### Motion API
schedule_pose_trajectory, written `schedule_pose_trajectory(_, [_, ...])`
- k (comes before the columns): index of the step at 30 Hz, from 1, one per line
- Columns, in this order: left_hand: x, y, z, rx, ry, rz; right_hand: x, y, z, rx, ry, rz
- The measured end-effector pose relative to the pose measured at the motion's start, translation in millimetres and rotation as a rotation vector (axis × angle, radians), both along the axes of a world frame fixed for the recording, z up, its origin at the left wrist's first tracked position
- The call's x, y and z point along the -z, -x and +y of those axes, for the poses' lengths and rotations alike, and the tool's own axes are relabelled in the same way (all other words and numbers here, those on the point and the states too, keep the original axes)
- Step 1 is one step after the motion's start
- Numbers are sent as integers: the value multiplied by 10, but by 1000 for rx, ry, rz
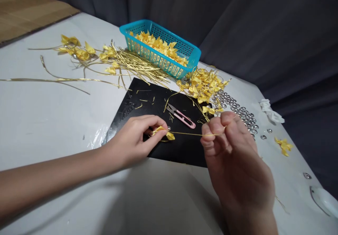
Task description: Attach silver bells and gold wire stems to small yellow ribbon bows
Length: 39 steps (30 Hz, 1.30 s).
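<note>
Left hand (137, 133): grip pinching one yellow ribbon flower (170, 136), held over the black mat (176, 153).
Right hand (235, 157): grip pinching a gold cord (194, 134), stretched straight from the flower; its far end seems hidden among the fingers.
Pink-handled snips (190, 123): one, on mat.
Turquoise basket (194, 56): one, on white surface (52, 115), holding yellow pieces (162, 48).

Yellow ribbon flower (171, 136): glossy, petals pointed, partly covered, just below centre of frame. Small silvery bead (169, 128) shows at its upper edge. Thin gold cord (188, 134): stretched straight, nearly level, running from flower toward right of centre, far end bending upward.
</note>
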<state>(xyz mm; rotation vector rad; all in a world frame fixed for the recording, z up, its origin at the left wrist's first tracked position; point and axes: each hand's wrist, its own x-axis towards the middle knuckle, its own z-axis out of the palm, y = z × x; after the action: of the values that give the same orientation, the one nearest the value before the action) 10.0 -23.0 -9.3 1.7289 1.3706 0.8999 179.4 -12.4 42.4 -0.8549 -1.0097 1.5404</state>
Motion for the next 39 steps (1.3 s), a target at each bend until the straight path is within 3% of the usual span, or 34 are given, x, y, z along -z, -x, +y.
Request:
schedule_pose_trajectory(12, [7, 7, 9, 51, -50, 100, 18, -55, 73, -41, 191, 144])
schedule_pose_trajectory(18, [-20, 16, 33, 126, 153, 95, 66, -9, 61, 85, -51, -74])
schedule_pose_trajectory(20, [-21, 9, 28, 142, 170, 84, 52, -8, 86, 60, 35, -27])
schedule_pose_trajectory(24, [2, 3, 16, 156, 166, 66, 32, -34, 188, -21, 464, 298])
schedule_pose_trajectory(26, [19, 3, 18, 159, 150, 65, 33, -47, 233, 9, 541, 395])
schedule_pose_trajectory(35, [28, 18, 33, 163, 193, 18, -4, -91, 262, 102, 534, 365])
schedule_pose_trajectory(39, [12, 15, 38, 152, 212, -22, -23, -137, 265, 78, 487, 330])
